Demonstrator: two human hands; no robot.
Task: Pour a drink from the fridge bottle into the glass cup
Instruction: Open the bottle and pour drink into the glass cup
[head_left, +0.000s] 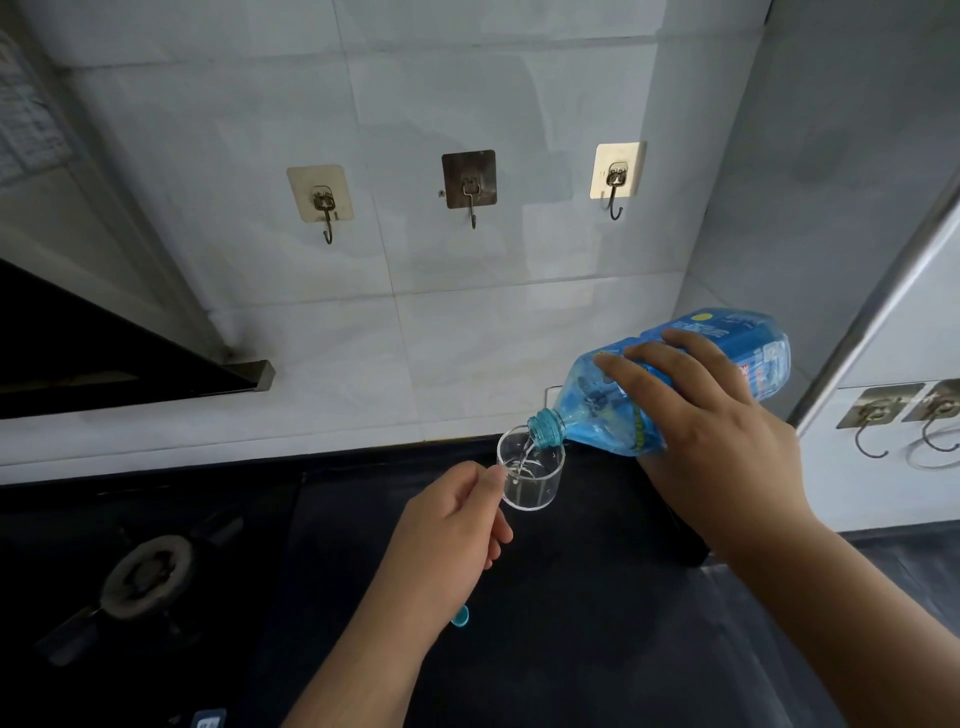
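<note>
My right hand (711, 431) grips a blue plastic bottle (602, 400) around its body and tips it neck-down to the left. The open mouth of the bottle sits over the rim of a small clear glass cup (532, 475). A thin stream of clear liquid runs into the cup. My left hand (452, 525) pinches the cup at its left side and holds it on or just above the black counter (571, 623). A blue bottle cap (461, 616) peeks out from under my left forearm on the counter.
A gas burner (148, 577) sits at the left on the black stove top. A black range hood (104, 353) hangs at the left. Three hooks, the middle one (470, 187), stick to the tiled wall. More hooks (878, 421) hang on the white panel at the right.
</note>
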